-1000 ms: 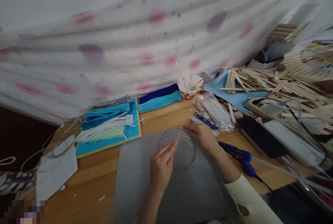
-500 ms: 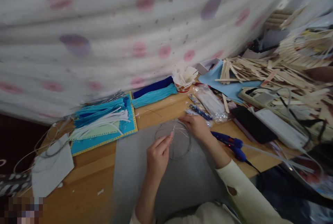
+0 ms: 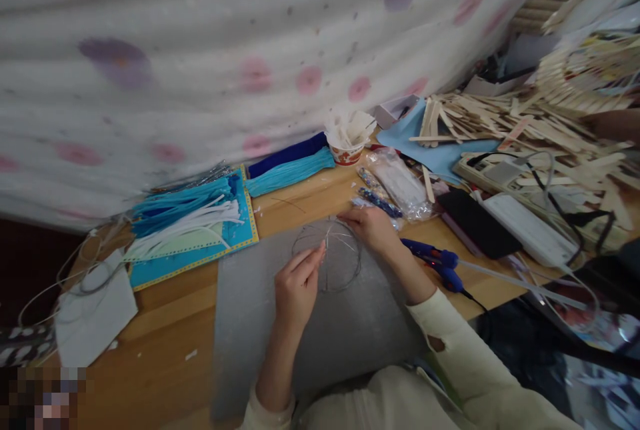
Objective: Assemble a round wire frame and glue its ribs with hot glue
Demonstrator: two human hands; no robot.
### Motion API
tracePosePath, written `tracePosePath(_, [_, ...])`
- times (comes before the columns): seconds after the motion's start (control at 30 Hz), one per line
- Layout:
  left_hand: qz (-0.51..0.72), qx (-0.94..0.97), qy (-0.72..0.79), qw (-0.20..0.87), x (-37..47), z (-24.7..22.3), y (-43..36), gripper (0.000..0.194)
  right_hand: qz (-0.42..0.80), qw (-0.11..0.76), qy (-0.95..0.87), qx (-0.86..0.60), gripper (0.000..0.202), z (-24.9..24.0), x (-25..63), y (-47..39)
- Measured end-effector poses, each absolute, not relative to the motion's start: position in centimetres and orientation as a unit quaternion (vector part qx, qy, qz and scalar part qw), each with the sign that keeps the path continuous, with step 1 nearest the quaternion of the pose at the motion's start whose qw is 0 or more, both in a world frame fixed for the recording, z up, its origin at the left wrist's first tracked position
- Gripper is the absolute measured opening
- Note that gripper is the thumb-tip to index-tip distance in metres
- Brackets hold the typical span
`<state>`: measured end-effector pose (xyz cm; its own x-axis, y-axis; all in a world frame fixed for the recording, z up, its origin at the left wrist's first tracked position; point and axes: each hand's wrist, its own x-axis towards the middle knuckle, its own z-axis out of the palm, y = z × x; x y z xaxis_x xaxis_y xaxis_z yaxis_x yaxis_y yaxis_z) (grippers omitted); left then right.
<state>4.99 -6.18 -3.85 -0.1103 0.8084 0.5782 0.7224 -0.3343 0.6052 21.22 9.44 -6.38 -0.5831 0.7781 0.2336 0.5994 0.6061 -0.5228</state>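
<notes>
A round frame of thin wire (image 3: pixel 358 269), with spokes crossing near its middle, is over the grey mat (image 3: pixel 260 337). My left hand (image 3: pixel 300 278) pinches the wire close to where the spokes meet. With its fingertips together, my right hand (image 3: pixel 369 226) grips the frame at its far right rim. The exact spot between the right fingertips is too small to make out. A blue glue gun (image 3: pixel 431 254) lies on the table just right of my right forearm.
A blue board (image 3: pixel 250 217) at left bears blue and white pipe cleaners. Behind stand a paper cup (image 3: pixel 346 153) and turquoise pipe cleaners (image 3: pixel 293 171). At right lie a black phone (image 3: pixel 477 222), a power strip (image 3: pixel 487 173) and heaped wooden sticks (image 3: pixel 500 120).
The whole view has shifted slightly, so things sit a little higher and further left. Both hands keep their grip on the wire frame, with hardly any movement against the mat.
</notes>
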Motion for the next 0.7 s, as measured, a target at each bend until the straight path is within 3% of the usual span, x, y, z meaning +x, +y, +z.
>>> tracePosePath(0.7, [0.482, 0.658, 0.577, 0.047, 4.94, -3.94, -6.53, 0.04, 0.203, 0.211, -0.87, -0.396, 0.021, -6.31, 21.26, 9.16])
